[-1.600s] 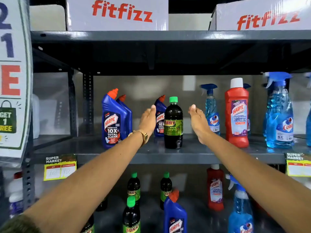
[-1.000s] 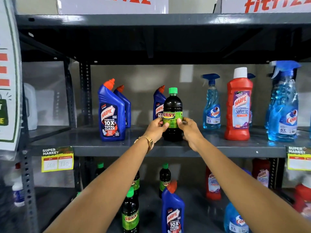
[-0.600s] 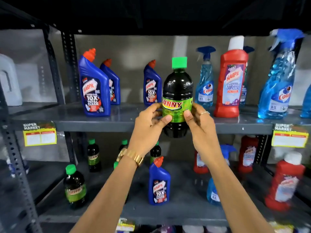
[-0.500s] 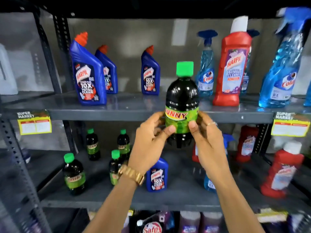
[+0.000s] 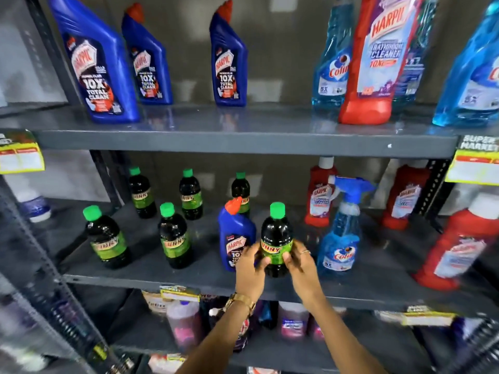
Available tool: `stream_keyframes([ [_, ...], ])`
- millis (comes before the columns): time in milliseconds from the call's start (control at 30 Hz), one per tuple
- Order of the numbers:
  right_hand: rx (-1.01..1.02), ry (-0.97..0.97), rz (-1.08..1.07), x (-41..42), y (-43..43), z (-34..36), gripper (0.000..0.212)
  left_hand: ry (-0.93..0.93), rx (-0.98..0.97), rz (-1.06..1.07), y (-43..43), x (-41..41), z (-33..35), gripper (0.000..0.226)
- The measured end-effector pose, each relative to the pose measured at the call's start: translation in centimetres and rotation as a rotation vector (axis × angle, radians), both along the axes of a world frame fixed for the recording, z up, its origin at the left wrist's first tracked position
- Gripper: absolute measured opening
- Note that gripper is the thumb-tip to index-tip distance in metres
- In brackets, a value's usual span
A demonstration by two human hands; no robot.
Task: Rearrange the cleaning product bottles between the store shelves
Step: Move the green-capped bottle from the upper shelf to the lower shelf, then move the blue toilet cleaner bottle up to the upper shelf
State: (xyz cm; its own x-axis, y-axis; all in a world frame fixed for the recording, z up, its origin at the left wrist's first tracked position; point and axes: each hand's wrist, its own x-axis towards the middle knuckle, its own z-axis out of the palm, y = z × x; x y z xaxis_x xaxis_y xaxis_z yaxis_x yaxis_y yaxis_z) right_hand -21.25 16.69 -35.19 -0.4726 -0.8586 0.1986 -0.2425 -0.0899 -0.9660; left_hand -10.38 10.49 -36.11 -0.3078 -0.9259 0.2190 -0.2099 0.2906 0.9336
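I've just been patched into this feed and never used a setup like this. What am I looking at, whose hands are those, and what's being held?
There is no robot here. A person wears a wide-angle camera on the head, so the single view looks forward and down at a store rack. The left hand and right hand together grip a dark bottle with a green cap, at the front of the middle shelf, between a blue Harpic bottle and a blue Colin spray bottle. Whether its base touches the shelf is unclear. More green-capped bottles stand to the left, red Harpic bottles to the right.
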Motion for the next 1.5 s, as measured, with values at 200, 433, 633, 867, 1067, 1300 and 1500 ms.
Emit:
stream_keyframes([
  [200,0.107,0.032,-0.03,-1.2,-2.7,-3.8,0.04,0.056,0.025,0.144,-0.7,-1.4,-3.1,0.044],
  [433,0.065,-0.034,-0.188,0.8,-3.1,-5.7,0.046,0.163,-0.062,0.376,0.0,0.1,-4.4,0.025],
  [633,-0.045,-0.131,-0.395,6.2,-2.0,-7.2,0.014,0.099,0.008,0.396,-3.8,3.6,-4.1,0.087],
  [867,0.039,-0.058,-0.264,10.0,-4.3,-5.3,0.036,0.024,0.123,-0.011,-7.8,7.7,-2.7,0.042],
  [1067,0.033,0.044,-0.288,12.0,-4.0,-4.3,0.043,0.025,0.136,-0.146,-5.6,11.3,-2.9,0.043],
  [1300,-0.172,-0.038,-0.219,15.3,-0.2,-0.5,0.033,0.007,-0.045,-0.277,-2.4,16.0,3.1,0.04],
  [1500,-0.472,0.152,-0.275,15.8,2.4,14.2,0.03,0.093,-0.41,-0.407,-0.5,16.8,17.9,0.047],
])
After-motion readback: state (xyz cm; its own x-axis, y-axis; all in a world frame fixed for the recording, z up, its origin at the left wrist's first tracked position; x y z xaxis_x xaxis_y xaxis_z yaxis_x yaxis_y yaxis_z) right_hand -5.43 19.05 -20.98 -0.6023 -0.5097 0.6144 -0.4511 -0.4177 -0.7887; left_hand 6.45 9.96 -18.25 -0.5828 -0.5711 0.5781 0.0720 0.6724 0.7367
